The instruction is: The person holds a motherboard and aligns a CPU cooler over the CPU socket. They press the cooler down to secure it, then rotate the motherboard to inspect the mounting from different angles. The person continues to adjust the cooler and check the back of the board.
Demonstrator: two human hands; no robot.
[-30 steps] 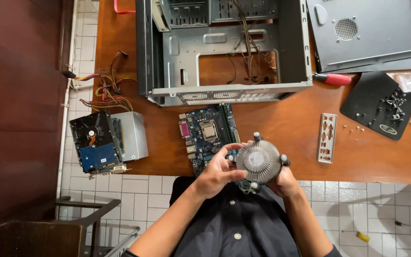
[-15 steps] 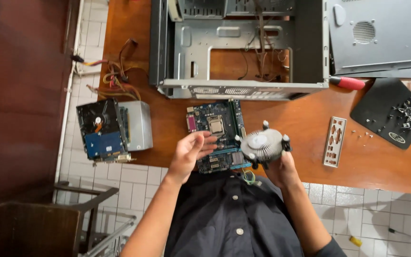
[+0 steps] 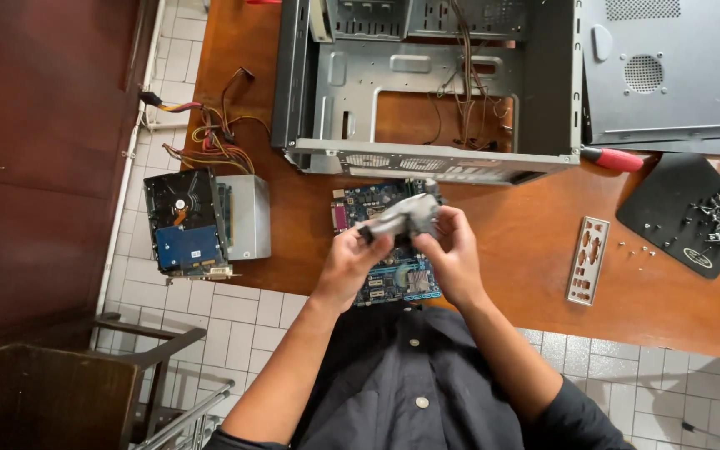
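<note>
Up close, cooler (image 3: pixel 400 218): held tilted over the motherboard (image 3: pixel 393 275), between both hands.
Left hand (image 3: pixel 352 260): fingers clamped on its left end.
Right hand (image 3: pixel 453 254): fingers closed around its right side.
Behind: open case (image 3: pixel 427 83), screwdriver (image 3: pixel 614 158).
Left: hard drive (image 3: pixel 183 223), wires (image 3: pixel 210 137).
Right: backplate (image 3: pixel 587 260), screws on a black mat (image 3: pixel 685 217).
</note>
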